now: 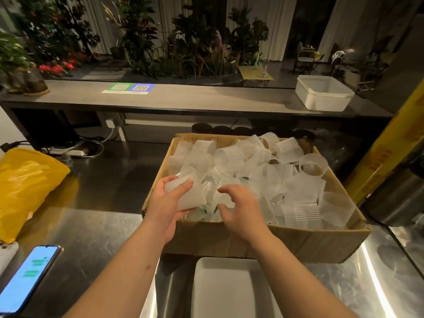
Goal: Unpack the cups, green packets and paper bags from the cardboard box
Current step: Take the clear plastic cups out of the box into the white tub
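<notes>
**Unpacking at the counter.** The cardboard box (252, 239) stood open on the steel counter (96, 226), heaped with loose, translucent ribbed cups (289, 152). The left hand (165, 207) clasped one cup (190, 196) round its wall, above the box's near-left corner. The right hand (243, 214) hovered just beside it over the heap, fingers curled; whether it gripped anything could not be told.

The cups looked thin, very light, somewhat slick and easily crushed. A gentle hold round the ribbed band near the rim would probably suit best.

Flecks of green (203, 211) showed beneath the cups, perhaps packets; no paper bags were visible.

Two QR-code stickers (128, 88), green and blue, lay on the far shelf (206, 97), their captions unreadable. The phone (25, 278) screen showed blurred green marks, and the printing on the yellow column (387, 157) was illegible.
</notes>
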### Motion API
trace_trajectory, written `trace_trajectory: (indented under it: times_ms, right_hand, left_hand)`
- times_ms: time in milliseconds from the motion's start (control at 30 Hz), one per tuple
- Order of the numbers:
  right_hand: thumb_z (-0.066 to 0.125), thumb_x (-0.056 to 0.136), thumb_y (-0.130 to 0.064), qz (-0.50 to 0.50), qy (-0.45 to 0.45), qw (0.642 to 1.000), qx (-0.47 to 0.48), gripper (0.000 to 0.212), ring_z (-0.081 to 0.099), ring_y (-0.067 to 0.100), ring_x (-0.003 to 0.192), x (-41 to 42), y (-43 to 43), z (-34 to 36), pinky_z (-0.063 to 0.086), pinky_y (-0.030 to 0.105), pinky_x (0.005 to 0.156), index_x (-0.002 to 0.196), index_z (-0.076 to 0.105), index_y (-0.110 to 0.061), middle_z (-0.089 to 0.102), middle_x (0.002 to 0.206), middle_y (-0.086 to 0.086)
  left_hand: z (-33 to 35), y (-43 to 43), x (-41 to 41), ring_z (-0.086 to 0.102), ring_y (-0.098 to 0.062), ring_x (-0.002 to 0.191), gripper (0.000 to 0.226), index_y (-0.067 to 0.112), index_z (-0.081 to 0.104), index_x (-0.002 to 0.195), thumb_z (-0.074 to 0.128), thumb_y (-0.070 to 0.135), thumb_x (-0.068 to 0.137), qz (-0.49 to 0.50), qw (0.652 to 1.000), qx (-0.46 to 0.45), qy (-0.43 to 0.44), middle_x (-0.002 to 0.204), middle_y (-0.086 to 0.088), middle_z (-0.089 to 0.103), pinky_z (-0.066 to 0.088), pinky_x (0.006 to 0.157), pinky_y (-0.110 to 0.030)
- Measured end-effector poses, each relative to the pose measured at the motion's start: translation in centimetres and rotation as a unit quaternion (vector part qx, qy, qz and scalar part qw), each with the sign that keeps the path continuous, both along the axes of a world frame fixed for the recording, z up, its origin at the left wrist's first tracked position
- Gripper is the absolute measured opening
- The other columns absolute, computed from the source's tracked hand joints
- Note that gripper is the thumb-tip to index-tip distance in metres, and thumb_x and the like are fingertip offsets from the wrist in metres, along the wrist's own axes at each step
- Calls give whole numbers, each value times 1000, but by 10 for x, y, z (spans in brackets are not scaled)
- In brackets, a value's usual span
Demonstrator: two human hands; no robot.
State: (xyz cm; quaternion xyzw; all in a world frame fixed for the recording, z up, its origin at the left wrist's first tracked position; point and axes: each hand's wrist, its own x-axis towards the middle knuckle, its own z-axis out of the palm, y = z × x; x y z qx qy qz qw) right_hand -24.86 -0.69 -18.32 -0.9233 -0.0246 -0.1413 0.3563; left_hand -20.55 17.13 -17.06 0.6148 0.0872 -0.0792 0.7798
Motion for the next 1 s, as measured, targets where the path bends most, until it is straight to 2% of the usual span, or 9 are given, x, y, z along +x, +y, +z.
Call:
trace_trajectory:
  times_ms: [100, 267, 333, 467, 533, 600, 700, 867, 1000]
  right_hand:
    - [66, 90, 2, -30, -15, 997, -63, 46, 39, 19, 134, 9, -10, -1, 27, 19, 111, 133, 64, -13, 54, 139, 1]
    - [55, 99, -4, -117, -15, 987, -105, 39, 49, 21, 124, 24, -27, 9, 41, 29, 101, 135, 62, -15, 63, 132, 2]
    - [55, 101, -9, -156, -30, 984, -80, 30, 57, 21, 115, 27, -32, 12, 44, 29, 92, 128, 67, -15, 68, 123, 1]
    - [61, 100, -11, -235, -70, 953, 175, 14, 64, 15, 93, 21, -41, 16, 53, 26, 77, 107, 69, -18, 69, 101, -3]
    - [62, 98, -7, -230, -7, 889, 396, 10, 61, 17, 82, 21, -43, 21, 49, 24, 63, 101, 68, -14, 67, 97, 1]
    - [61, 98, -2, -175, 70, 830, 525, 10, 56, 17, 72, 20, -39, 24, 42, 22, 49, 103, 67, -7, 65, 99, 10]
    - [62, 95, 0, -128, 101, 869, 466, 10, 56, 15, 72, 17, -28, 24, 42, 18, 48, 100, 67, -7, 65, 96, 8]
    - [68, 93, -8, -165, 58, 945, 278, 14, 64, 16, 83, 15, -11, 17, 50, 22, 68, 89, 64, -21, 66, 90, -1]
    - [62, 100, -24, -104, 62, 970, 210, 5, 62, 6, 88, 22, -10, 22, 52, 26, 78, 97, 67, -23, 65, 94, -11]
  left_hand:
    - [0, -1, 0, 60, -26, 115, 52, 32, 52, 129, 80, 29, 86, -11, 1000, 5, 2, 128, -1, 57, 63, 76, -39]
    - [4, -3, -2, 59, -27, 113, 49, 31, 52, 130, 77, 26, 88, -45, 999, 28, -3, 126, -1, 56, 61, 65, -28]
    - [4, -2, -2, 59, -28, 114, 49, 31, 53, 130, 77, 28, 87, -52, 998, 26, -5, 127, -2, 57, 62, 68, -31]
    - [4, -4, -1, 59, -31, 119, 58, 30, 55, 129, 78, 37, 76, -74, 997, -21, 18, 131, -6, 58, 60, 90, -51]
    - [4, -7, -1, 59, -34, 119, 53, 28, 56, 128, 75, 36, 79, -85, 995, -53, 27, 131, -8, 59, 58, 93, -54]
    - [4, -12, -1, 59, -35, 120, 52, 26, 57, 131, 73, 35, 83, -104, 992, -68, 28, 132, -9, 59, 59, 91, -52]
    - [2, -21, -3, 59, -35, 121, 59, 24, 54, 133, 74, 39, 80, -133, 989, -67, 24, 134, -11, 57, 61, 87, -48]
    - [0, -29, -3, 61, -31, 119, 62, 26, 54, 131, 79, 39, 75, -141, 989, -31, 15, 131, -9, 60, 62, 87, -46]
    - [-3, -28, 0, 62, -32, 118, 62, 28, 54, 130, 82, 33, 74, -118, 991, -58, 27, 131, -8, 61, 60, 92, -50]
